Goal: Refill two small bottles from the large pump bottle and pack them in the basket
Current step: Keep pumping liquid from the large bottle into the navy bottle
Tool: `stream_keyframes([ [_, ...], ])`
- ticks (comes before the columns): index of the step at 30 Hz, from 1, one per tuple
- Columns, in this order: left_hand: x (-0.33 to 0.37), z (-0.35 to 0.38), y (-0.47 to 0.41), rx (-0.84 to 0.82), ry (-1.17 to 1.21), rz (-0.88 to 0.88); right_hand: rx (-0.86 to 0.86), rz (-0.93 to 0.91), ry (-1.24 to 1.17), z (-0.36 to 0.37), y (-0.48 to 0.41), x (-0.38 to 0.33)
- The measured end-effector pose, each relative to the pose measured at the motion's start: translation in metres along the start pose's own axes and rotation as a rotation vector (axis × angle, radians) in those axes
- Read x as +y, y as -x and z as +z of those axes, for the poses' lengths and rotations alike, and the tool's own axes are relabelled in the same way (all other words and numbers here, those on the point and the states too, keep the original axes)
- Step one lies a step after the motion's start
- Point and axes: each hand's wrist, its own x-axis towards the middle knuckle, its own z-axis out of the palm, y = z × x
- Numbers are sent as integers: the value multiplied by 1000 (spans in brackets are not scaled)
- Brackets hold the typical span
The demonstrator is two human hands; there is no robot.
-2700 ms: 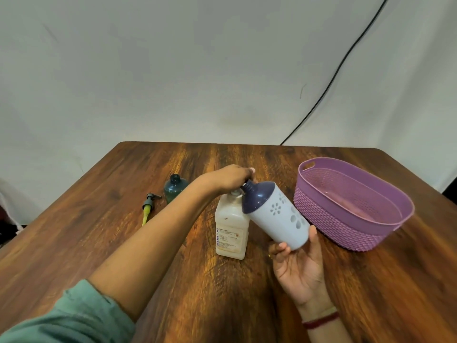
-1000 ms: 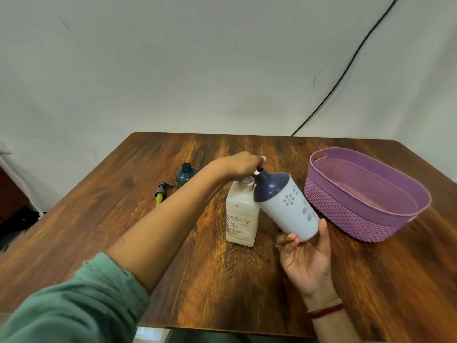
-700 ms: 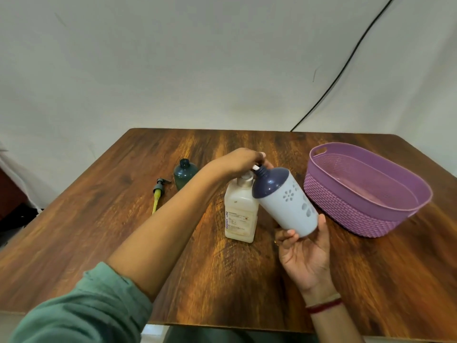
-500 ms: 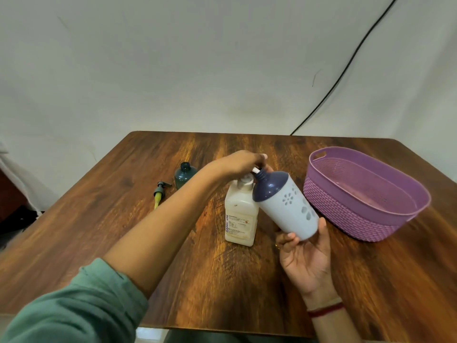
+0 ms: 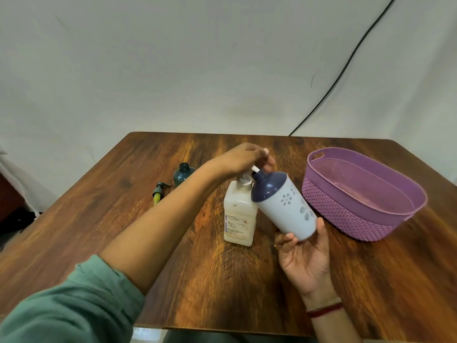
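Left hand on top of the pump bottle, fingers curled down over the pump head, closed on it; how far pressed, can't tell. Pump bottle upright, mid-table, just left of the small bottle.

Right hand cupped under the base of the white-and-navy small bottle, thumb up the right side, fingers wrapped at the bottom: a loose cradle rather than a full clamp. Bottle off the table, long axis tilted, neck up-left, base down-right toward the near edge. Open neck right at the white spout tip, touching or nearly so; can't confirm spout actually inside the neck.

Key relation: spout points right, neck sits immediately right of it and just under the left fingers. Needs neck kept under the tip, else spill onto the table.

Purple basket far right, looks empty. Second small bottle, dark green, uncapped, standing far left; its pump cap lying just beside it. Probably first refill, packing not begun
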Motion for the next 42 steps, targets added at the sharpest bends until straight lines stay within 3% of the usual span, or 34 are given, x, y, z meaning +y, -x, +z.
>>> stream_keyframes([
  [6, -10, 7, -6, -11, 101, -24, -3, 1, 16, -4, -1, 1],
  [15, 1, -5, 1, -98, 33, 15, -10, 13, 35, 1, 0, -1],
  [23, -8, 6, -4, -58, 69, -24, -15, 14, 53, 0, -1, -5],
  [28, 4, -4, -1, -87, -32, 8, -11, 24, 47, 4, 0, -5],
  [31, 4, -3, -2, -43, 21, 62, -5, 23, 45, 4, -1, -5],
  [36, -12, 5, -3, -64, 147, 9, -11, 17, 40, 2, -2, -4],
  [42, -3, -4, -2, -84, 89, 59, 1, 28, 54, 3, -3, -5],
])
